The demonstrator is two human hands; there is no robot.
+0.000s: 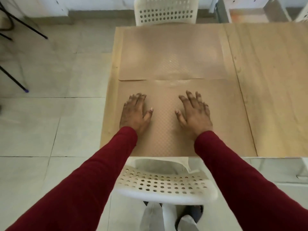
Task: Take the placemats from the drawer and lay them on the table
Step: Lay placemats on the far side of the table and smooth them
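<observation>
A white perforated chair [164,184] stood nearest, pushed up to the worktop [270,90]. Over it two red sleeves reached forward. The left hand [135,112] and right hand [194,112] lay palm-down, fingers spread flat and gripping nothing, on the near placemat [165,135], a tan textured sheet at the worktop's near edge. Just beyond, its edge meeting the first, the far placemat [170,52] lay flat. A second white chair [165,11] stood at the far side.
</observation>
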